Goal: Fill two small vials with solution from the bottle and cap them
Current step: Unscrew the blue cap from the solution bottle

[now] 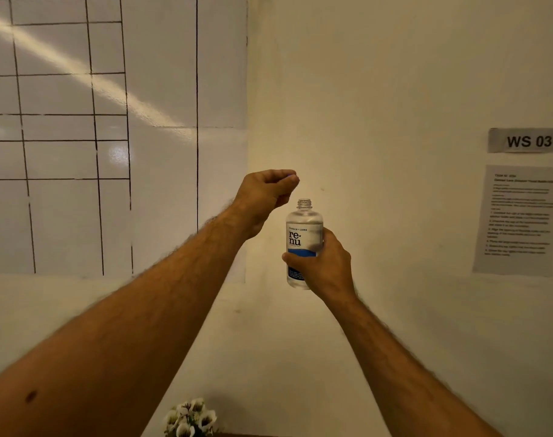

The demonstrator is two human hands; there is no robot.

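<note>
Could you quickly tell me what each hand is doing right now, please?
Left hand: fingers curled above the open neck of the bottle; whether it holds a cap cannot be told.
Right hand: grips the bottle upright around its lower half.

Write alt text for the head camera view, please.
A person's right hand holds an uncapped clear solution bottle upright, while the left hand, fingers curled, hovers just above its open neck. Behind are a gridded whiteboard and a "WS 03" sign.

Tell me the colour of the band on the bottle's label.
Blue, across the lower part of the white label on the clear bottle; the head view shows it.
</note>
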